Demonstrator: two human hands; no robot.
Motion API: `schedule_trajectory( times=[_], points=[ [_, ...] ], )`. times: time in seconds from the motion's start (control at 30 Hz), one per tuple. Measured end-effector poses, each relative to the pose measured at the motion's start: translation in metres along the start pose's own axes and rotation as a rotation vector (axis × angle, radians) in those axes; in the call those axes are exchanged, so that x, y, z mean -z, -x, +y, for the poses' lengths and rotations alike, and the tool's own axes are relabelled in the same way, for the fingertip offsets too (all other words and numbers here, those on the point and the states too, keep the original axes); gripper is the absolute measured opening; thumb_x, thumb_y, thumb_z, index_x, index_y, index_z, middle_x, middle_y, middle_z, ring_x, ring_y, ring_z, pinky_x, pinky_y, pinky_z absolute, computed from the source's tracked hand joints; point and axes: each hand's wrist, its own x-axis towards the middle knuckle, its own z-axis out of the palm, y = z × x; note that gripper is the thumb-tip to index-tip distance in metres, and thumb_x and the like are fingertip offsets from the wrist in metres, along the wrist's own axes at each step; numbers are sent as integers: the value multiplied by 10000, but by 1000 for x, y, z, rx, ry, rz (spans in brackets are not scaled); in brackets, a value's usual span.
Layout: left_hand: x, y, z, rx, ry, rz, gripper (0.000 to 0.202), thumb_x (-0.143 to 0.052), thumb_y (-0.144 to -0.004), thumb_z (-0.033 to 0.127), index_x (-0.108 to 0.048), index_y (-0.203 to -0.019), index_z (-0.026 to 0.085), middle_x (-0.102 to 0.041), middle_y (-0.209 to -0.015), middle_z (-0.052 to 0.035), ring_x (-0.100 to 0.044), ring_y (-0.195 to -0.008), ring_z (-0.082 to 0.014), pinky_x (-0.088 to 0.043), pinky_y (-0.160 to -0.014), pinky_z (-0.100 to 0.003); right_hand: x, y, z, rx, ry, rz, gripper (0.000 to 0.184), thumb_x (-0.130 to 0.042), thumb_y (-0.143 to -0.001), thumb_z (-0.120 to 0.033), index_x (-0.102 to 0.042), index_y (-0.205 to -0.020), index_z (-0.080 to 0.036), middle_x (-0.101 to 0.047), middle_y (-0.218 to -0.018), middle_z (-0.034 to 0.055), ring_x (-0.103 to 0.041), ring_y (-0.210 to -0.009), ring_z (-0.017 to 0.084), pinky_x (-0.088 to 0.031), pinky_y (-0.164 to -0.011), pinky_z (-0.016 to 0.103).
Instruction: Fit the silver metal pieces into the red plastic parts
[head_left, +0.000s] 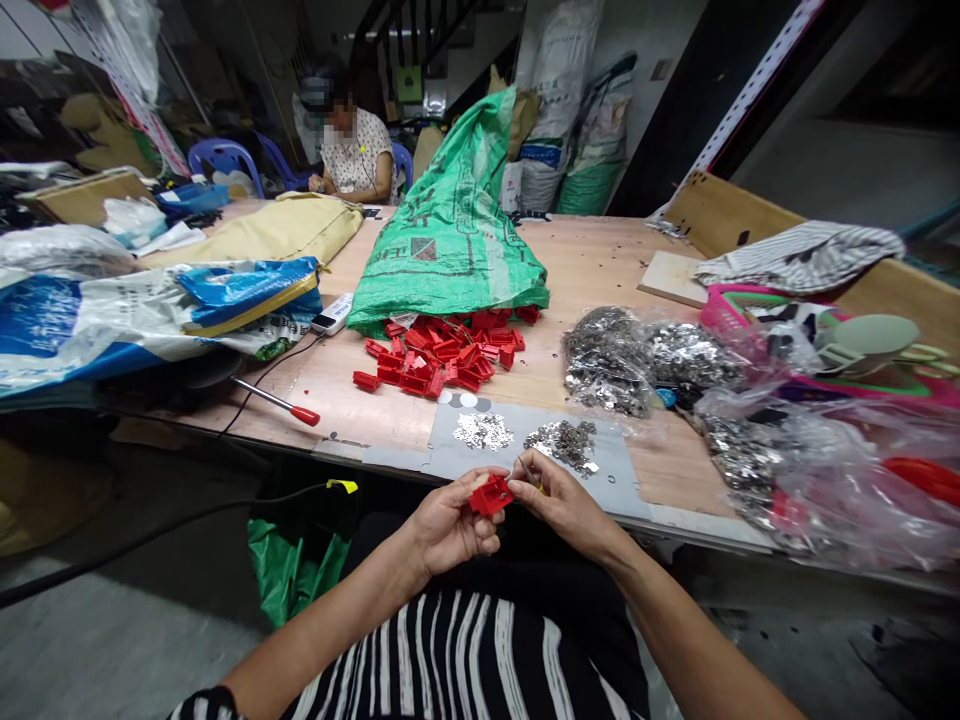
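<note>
Fingers (480,532) of my left hand (448,525) are curled tight round one red plastic case (491,495), over the lap (465,650), just off the table's (390,425) near edge. My right hand (562,508) pinches a thin tool (540,488), maybe tweezers, by the case's side; too small to be sure. I'd keep the case still and move the tip slow and straight. More red cases (442,358) lie at the mouth of the green woven sack (450,230). Clear plastic bags (600,375) hold lots of little metal bits (690,350).
</note>
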Motion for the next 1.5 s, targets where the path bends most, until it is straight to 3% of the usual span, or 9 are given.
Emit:
schedule_trajectory(
  times=[0.23, 0.33, 0.43, 0.63, 0.87, 1.1, 1.33, 1.4, 1.5],
  points=[
    [-3, 4, 0, -98, -333, 136, 414, -492, -878, 467, -560, -1186, 199, -611, -696, -31, -535, -471, -103, -449, -526, -263, -1, -3, 10, -10, -26, 18, 270, -639, -807, -396, -456, -796, -198, -473, -734, -38, -456, -669, 118, -403, -615, 240],
    [-5, 9, 2, -363, -802, 263, 470, -565, -825, 504, -604, -1183, 201, -639, -909, -86, -603, -632, -148, -477, -593, -286, -4, -3, 17, -9, -19, 87, 279, -633, -809, -411, -447, -810, -203, -496, -751, -31, -473, -676, 125, -409, -617, 245],
    [-4, 14, 0, -705, -1291, 275, 408, -710, -749, 342, -648, -1135, 225, -619, -1060, -98, -608, -876, -205, -493, -766, -317, -11, -1, 22, 0, 5, 121, 283, -613, -822, -425, -433, -805, -208, -492, -751, -30, -472, -670, 126, -402, -606, 243],
    [-1, 13, -9, -972, -1656, 294, 270, -599, -827, 160, -619, -1094, 185, -669, -940, -83, -605, -862, -202, -508, -780, -334, -20, 2, 26, -4, -7, 67, 309, -585, -845, -454, -410, -767, -211, -434, -707, -43, -411, -624, 114, -358, -562, 230],
    [0, 12, -11, -990, -1687, 292, 261, -604, -828, 152, -606, -1088, 174, -679, -938, -79, -609, -860, -194, -518, -775, -323, -22, 5, 24, -38, -171, 46, 362, -623, -814, -509, -420, -795, -210, -423, -734, -38, -405, -633, 107, -360, -571, 231],
    [1, 16, -10, -1033, -1632, 237, 270, -632, -818, 160, -611, -1086, 188, -695, -958, -75, -627, -877, -185, -528, -783, -309, -20, 13, 19, -176, -378, -80, 425, -644, -798, -529, -461, -1029, -222, -507, -792, -23, -415, -566, 81, -297, -505, 216],
    [10, 21, -6, -1160, -1536, 62, 407, -688, -773, 144, -591, -1161, 220, -707, -1019, -73, -651, -917, -191, -534, -816, -315, -20, 15, 17, -256, -612, -197, 430, -739, -728, -419, -499, -1015, -208, -479, -724, -44, -357, -542, 63, -221, -481, 193],
    [15, 22, -6, -1168, -1487, 75, 416, -698, -763, 140, -595, -1156, 229, -707, -1029, -71, -653, -929, -195, -532, -824, -318, -19, 12, 15, -255, -610, -215, 429, -740, -719, -417, -502, -1007, -206, -483, -699, -48, -365, -527, 63, -230, -476, 190],
    [22, 20, -6, -1039, -1349, 237, 350, -719, -744, 171, -622, -1076, 220, -707, -984, -58, -665, -890, -193, -533, -810, -309, -7, -1, 8, -226, -394, -235, 409, -684, -767, -433, -502, -1066, -223, -587, -808, -6, -472, -576, 92, -311, -500, 199]
  ],
)
